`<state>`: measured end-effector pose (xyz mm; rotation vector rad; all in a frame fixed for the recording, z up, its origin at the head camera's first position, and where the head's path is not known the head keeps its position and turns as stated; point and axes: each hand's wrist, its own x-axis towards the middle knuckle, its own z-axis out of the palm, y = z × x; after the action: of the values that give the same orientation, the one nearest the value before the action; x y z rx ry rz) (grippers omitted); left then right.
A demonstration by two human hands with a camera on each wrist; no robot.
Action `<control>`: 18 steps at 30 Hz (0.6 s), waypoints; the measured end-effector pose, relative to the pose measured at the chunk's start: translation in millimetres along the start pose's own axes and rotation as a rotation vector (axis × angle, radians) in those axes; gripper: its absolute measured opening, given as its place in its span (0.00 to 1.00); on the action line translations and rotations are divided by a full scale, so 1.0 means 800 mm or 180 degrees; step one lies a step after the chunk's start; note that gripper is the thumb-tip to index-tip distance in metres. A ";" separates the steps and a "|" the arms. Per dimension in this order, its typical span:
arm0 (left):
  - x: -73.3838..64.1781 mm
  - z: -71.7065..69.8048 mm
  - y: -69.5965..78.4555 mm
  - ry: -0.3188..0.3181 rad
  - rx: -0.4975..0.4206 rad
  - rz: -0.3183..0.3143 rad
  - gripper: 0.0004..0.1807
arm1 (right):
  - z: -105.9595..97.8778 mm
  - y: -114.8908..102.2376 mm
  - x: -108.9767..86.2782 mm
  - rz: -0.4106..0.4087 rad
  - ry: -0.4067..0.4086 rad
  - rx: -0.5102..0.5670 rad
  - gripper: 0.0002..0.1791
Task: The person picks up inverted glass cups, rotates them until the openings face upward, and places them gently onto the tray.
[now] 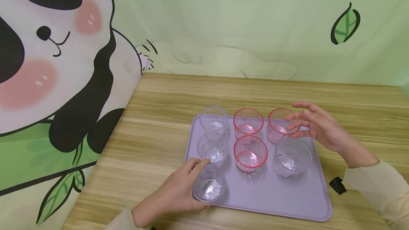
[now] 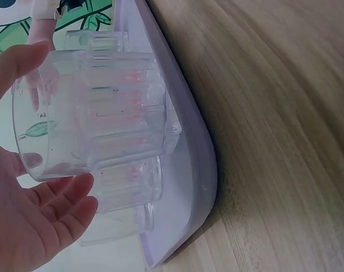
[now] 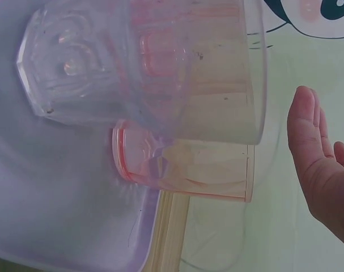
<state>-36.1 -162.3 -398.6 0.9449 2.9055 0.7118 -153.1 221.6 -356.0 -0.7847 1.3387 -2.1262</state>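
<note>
At the front left corner of the lavender tray (image 1: 271, 201), my left hand (image 1: 177, 191) grips a clear plastic cup (image 1: 213, 187) near its rim, between thumb and fingers. The left wrist view shows that cup (image 2: 120, 107) upright, its base at or close to the tray. My right hand (image 1: 322, 127) hovers at the tray's right side with its fingers spread and holds nothing. Nearest to it are a red-rimmed cup (image 1: 277, 134) at the back right and a clear cup (image 1: 287, 160) in front of that one.
Two more clear cups (image 1: 213, 152) stand in the left column. Two red-rimmed cups (image 1: 249, 155) occupy the middle column. Beneath the tray is a wood-grain table (image 1: 153, 116), and a green backdrop (image 1: 239, 20) with a panda drawing rises behind and to the left.
</note>
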 end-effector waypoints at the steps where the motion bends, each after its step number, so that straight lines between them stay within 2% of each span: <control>1: 0.000 0.000 0.000 -0.0002 -0.0003 -0.0001 0.57 | 0.000 0.000 0.000 -0.0002 0.0000 -0.0003 0.20; 10: 0.003 -0.002 0.000 -0.0173 -0.0028 -0.0117 0.57 | -0.004 0.002 -0.001 0.0049 0.0024 -0.0011 0.20; 14: 0.004 -0.003 -0.002 -0.0203 -0.0016 -0.0101 0.57 | -0.004 0.001 -0.001 0.0079 0.0060 -0.0023 0.20; 18: 0.004 -0.007 -0.005 -0.0276 0.0013 -0.0095 0.60 | -0.002 0.001 -0.001 0.0029 0.0018 -0.0041 0.20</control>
<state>-41.9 -165.6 -395.0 0.9071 2.8407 0.6468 -153.6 222.8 -357.1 -0.7768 1.3576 -2.1163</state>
